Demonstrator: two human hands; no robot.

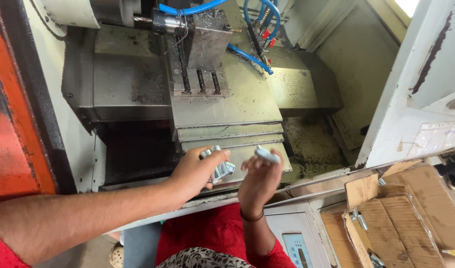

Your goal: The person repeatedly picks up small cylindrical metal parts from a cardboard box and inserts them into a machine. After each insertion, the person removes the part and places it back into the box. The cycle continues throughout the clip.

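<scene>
Left hand: my left hand [195, 171] is gripping a small silver metal fitting [220, 167], fingers curled tight around it.
Right hand: my right hand [260, 178] is pinching a second metal part [267, 156] at the fingertips.
Edges: both hands are hovering just over the machine's front ledge [267, 186], below the stepped steel covers [230, 130].
Room: I am seeing open space between the hands and the slotted tool block [200, 74].
Side: a cardboard box [411, 213] is sitting well apart at right.

Shiny metal parts [222, 168], dull chip-speckled steel machine bed [227, 99], glossy blue plastic hoses [250, 57], torn matt cardboard box [421, 208]
</scene>
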